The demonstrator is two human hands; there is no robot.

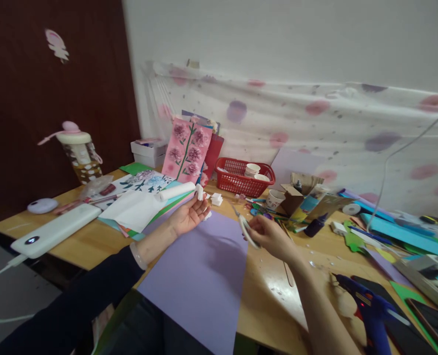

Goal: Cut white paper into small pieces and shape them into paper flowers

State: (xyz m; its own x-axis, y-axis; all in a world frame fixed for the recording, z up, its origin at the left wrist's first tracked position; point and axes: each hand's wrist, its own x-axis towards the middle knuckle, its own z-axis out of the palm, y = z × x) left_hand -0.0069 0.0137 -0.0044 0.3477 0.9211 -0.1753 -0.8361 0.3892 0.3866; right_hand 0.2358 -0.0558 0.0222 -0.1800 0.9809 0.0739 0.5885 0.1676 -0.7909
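My left hand (189,215), palm turned up, pinches a small white piece (200,192) at its fingertips; whether it is paper or foam I cannot tell. Just past it lies a little pile of similar white pieces (216,199). In my right hand (268,235) are scissors (245,227) with pale handles, their blades pointing up and to the left, apart from the white piece. A purple sheet of paper (200,281) lies flat on the table under and between both hands. Beside my left hand rests a white roll (177,191) on stacked coloured sheets.
A red basket (237,183) with paper cups stands behind, near a pink flower card (186,150). On the right are a blue glue gun (368,305), a dark bottle (315,227) and coloured paper scraps. A white power bank (56,231) and a drink bottle (80,153) are left.
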